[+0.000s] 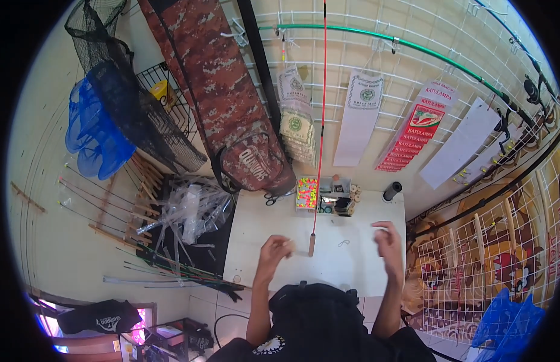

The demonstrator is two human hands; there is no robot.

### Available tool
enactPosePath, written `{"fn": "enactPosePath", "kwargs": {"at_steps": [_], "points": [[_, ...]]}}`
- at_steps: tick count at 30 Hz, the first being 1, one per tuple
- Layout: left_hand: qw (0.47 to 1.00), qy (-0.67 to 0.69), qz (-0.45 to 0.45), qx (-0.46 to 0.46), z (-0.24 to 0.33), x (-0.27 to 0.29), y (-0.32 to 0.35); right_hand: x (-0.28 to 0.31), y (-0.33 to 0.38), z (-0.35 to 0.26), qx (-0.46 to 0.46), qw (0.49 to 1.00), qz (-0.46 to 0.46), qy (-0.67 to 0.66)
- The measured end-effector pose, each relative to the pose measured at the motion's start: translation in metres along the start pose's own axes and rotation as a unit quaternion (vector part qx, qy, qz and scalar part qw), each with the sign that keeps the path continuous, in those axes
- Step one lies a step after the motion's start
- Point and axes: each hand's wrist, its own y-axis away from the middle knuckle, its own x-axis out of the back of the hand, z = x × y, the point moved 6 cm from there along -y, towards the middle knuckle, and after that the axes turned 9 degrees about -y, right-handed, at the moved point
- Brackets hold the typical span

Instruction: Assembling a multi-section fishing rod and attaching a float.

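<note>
Over the left part of the white table (265,220), my left hand (273,256) is closed, thumb and fingers pinching a small pale tan piece (290,246) whose kind I cannot make out. My right hand (388,246) is raised over the table's right side, fingers apart and nothing in them. Between the hands stands a thin red fishing rod (321,133), its brown handle (312,244) low over the table and its tip running up out of view. A small loop of thin dark cord (344,243) lies between the rod handle and my right hand.
At the table's back are a box of bright beads (307,193), a tray of small spools (340,196), scissors (274,198) and a black cylinder (392,191). A camouflage rod bag (217,78) leans behind, left. Clear plastic wrap (192,211) and several rods (171,268) lie left.
</note>
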Motion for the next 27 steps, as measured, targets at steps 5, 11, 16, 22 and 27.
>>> {"fn": "enactPosePath", "kwargs": {"at_steps": [5,11,16,22,27], "points": [[0.986,-0.028,-0.14,-0.09,0.051,-0.07,-0.018,-0.101,0.008,-0.029,0.058,0.978,-0.17,-0.102],[0.979,-0.048,-0.151,-0.126,0.077,-0.076,-0.022,-0.105,0.005,-0.013,-0.016,0.981,-0.171,-0.094],[0.987,-0.061,-0.105,-0.108,0.076,-0.069,-0.019,-0.091,0.012,-0.008,0.03,0.985,-0.165,-0.028],[0.994,-0.009,-0.073,-0.075,0.066,-0.067,-0.018,-0.078,0.014,-0.016,0.072,0.989,-0.113,-0.066],[0.994,0.092,-0.031,-0.054,0.061,-0.056,-0.019,-0.066,0.005,-0.005,0.056,0.996,-0.06,0.03]]}}
